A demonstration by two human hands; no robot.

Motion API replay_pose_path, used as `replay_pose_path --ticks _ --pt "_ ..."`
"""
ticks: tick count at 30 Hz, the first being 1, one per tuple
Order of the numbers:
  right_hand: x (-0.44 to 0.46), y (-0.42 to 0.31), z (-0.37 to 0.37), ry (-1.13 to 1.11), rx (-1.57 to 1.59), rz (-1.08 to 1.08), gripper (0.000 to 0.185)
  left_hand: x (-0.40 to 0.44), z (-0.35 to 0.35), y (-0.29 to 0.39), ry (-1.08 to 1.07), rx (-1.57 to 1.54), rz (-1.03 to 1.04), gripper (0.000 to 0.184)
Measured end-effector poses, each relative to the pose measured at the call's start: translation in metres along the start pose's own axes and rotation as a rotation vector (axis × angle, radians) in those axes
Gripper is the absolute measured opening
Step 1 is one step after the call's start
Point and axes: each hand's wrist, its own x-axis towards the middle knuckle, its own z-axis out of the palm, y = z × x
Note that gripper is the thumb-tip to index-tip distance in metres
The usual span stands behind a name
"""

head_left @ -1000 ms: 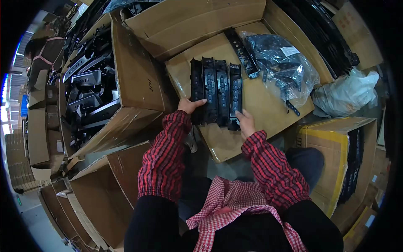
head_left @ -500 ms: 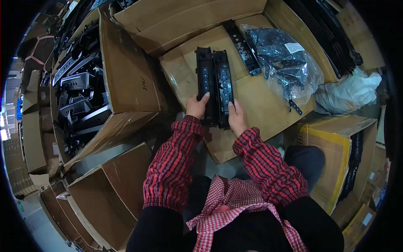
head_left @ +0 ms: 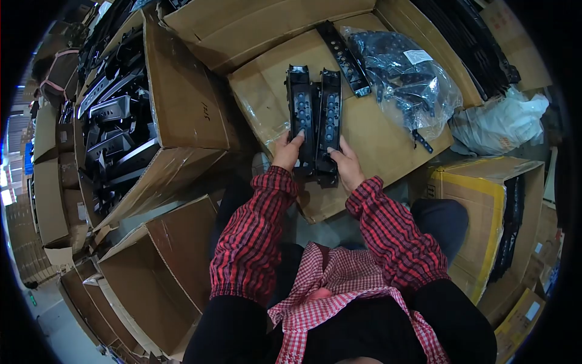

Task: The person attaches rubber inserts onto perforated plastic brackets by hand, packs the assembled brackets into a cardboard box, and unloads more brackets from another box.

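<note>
Two long black plastic strips with rows of round holes are held side by side, lengthwise away from me. My left hand [head_left: 287, 150] is closed around the near part of the left black strip [head_left: 301, 100], thumb on top. On the other side, my right hand [head_left: 347, 165] grips the right black strip [head_left: 331, 103] near its lower end. The two strips lie close together at a slight angle, with dark material showing between them. Beyond them, a similar black strip [head_left: 344, 59] rests on the cardboard sheet [head_left: 267, 91] beside a clear plastic bag [head_left: 403, 73] of small black parts.
At left stands an open carton [head_left: 188, 103] full of black parts. A lower open box [head_left: 176, 261] is nearer me. To the right are a yellow-taped carton [head_left: 467, 212], a whitish plastic bag [head_left: 509, 124] and stacked long black parts [head_left: 467, 42]. Another person [head_left: 57, 76] is far left.
The two strips have turned a little: the right one's far end has shifted right and their far ends stand farther apart. My right hand has moved slightly right. The whole view has shifted a little.
</note>
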Motion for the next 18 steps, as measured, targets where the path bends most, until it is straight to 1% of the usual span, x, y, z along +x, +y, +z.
replay_pose_path --ticks 2,3,4,5,6,7,11,12,14,16,18 --pt "-0.007 -0.012 0.002 -0.035 0.185 0.123 0.04 0.006 -0.002 -0.014 0.011 -0.014 0.012 0.022" --pt "-0.011 -0.023 0.004 -0.035 0.186 0.119 0.04 0.009 -0.002 -0.02 0.023 -0.031 0.022 0.021" --pt "-0.016 -0.035 0.006 -0.074 0.262 0.147 0.04 0.0 0.003 -0.008 0.021 -0.029 0.022 0.021" --pt "-0.019 -0.04 0.007 -0.112 0.339 0.175 0.041 -0.012 0.008 0.003 -0.041 -0.072 -0.089 0.022" --pt "-0.022 -0.04 0.006 -0.108 0.342 0.173 0.041 -0.022 0.011 0.01 -0.103 -0.115 -0.2 0.022" --pt "-0.024 -0.041 0.004 -0.108 0.342 0.187 0.042 -0.023 0.011 0.005 -0.11 -0.113 -0.198 0.022" --pt "-0.031 -0.045 -0.018 -0.122 0.294 0.191 0.043 -0.036 0.024 -0.003 -0.125 -0.131 -0.128 0.023" --pt "-0.037 -0.056 -0.023 -0.109 0.293 0.177 0.043 -0.042 0.03 -0.003 -0.136 -0.124 -0.107 0.023" --pt "-0.056 -0.086 -0.034 -0.135 0.287 0.229 0.042 -0.058 0.046 -0.004 -0.131 -0.109 -0.083 0.026" --pt "-0.076 -0.11 -0.044 -0.158 0.345 0.198 0.042 -0.091 0.076 0.014 -0.144 -0.155 -0.073 0.029" --pt "-0.105 -0.138 -0.061 -0.161 0.397 0.127 0.039 -0.109 0.099 0.01 -0.17 -0.126 0.03 0.03"
